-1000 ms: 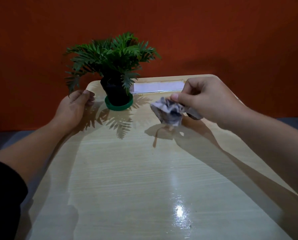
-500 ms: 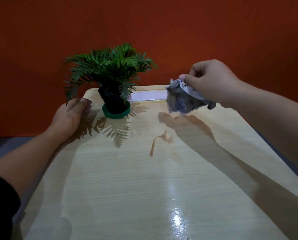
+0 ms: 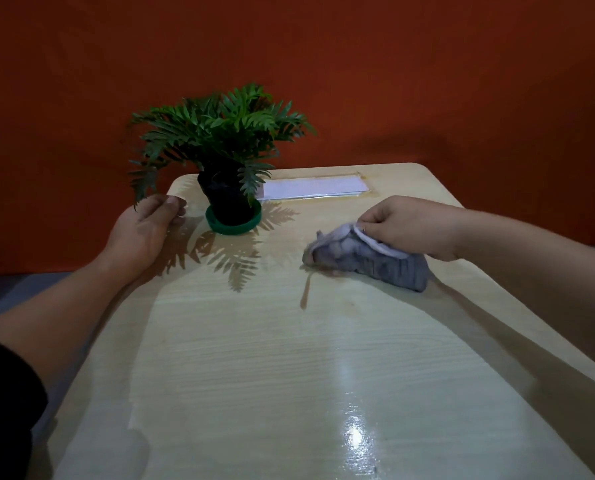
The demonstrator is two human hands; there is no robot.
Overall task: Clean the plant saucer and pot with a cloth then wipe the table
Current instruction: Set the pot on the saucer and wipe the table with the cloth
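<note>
A leafy green plant (image 3: 220,129) stands in a black pot (image 3: 225,199) on a green saucer (image 3: 233,225) at the table's far left. My left hand (image 3: 143,230) lies flat on the light wooden table (image 3: 254,358) just left of the saucer, fingers apart, holding nothing. My right hand (image 3: 407,226) grips a crumpled grey cloth (image 3: 368,259) and presses it onto the table to the right of the pot. A brownish streak (image 3: 305,289) runs down the table surface from the cloth's left end.
A white paper strip under clear film (image 3: 315,188) lies along the table's far edge behind the pot. An orange-red wall (image 3: 393,81) rises right behind the table. The table's left and right edges run close beside my forearms.
My right hand has come down from the air and set the cloth onto the table. My left hand has stayed beside the saucer.
</note>
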